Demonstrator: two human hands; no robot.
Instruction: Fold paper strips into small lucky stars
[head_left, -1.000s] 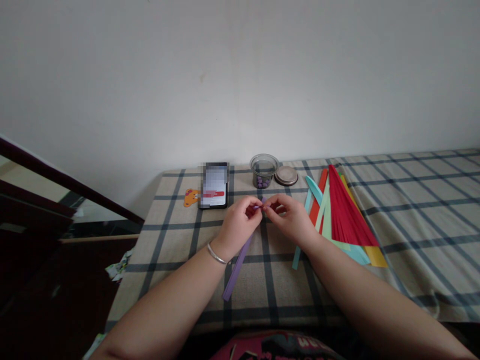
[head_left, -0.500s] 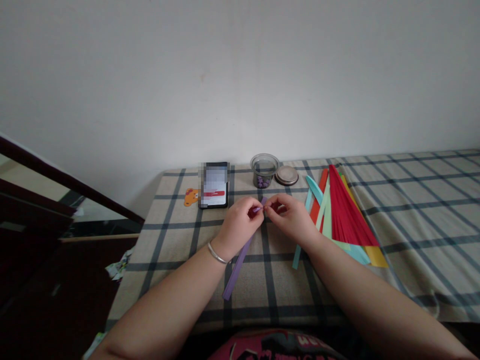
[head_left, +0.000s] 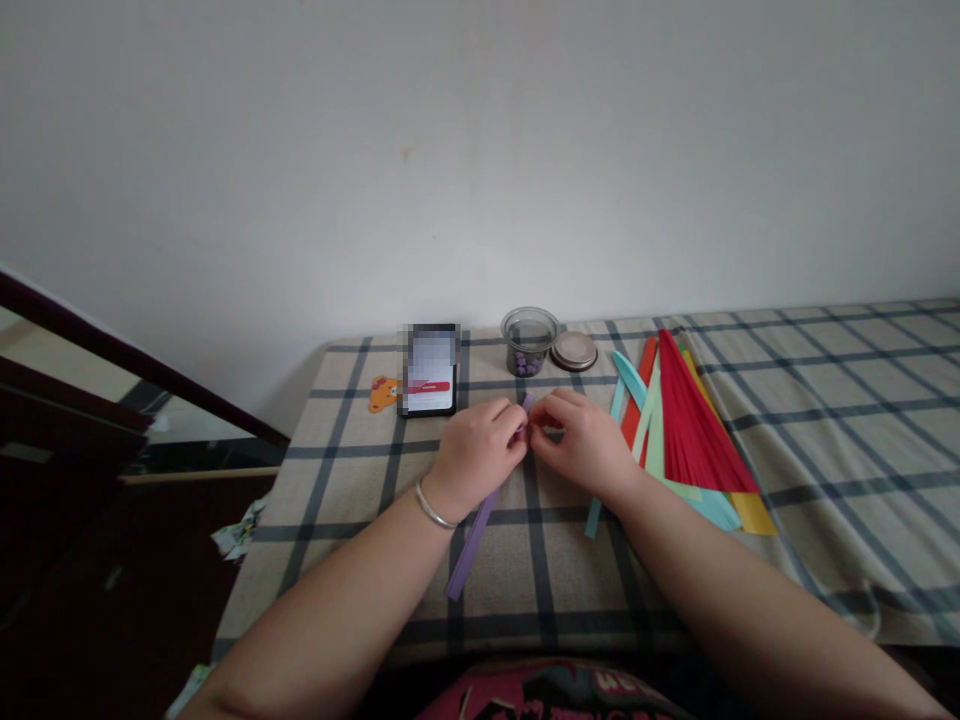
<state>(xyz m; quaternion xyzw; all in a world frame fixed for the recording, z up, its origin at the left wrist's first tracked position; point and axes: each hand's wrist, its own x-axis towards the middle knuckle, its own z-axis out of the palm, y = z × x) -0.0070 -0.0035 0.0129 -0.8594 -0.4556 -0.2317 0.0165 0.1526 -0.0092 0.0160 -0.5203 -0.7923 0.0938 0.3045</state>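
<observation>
Straight beyond the grip: uncovered plastic tub [head_left: 529, 348], lid [head_left: 575, 350] close on its right. Ahead-left: smartphone [head_left: 430, 372]; we see a narrow lane between it and tub. Right: fanned paper strips [head_left: 699, 430], crowding our right hand [head_left: 586, 447]. Nearer us: free tablecloth [head_left: 555, 575] between our forearms [head_left: 349, 600], purple strip [head_left: 472, 548] along its left.

a long, flat purple strip [head_left: 472, 547] lies slantwise on the checked cloth [head_left: 581, 590], its middle covered; a tiny purple piece [head_left: 520, 430] above it, perhaps folded, is mostly hidden.

Checked cloth [head_left: 352, 490] under purple strip [head_left: 472, 548], tub [head_left: 529, 345], lid [head_left: 574, 349]
</observation>
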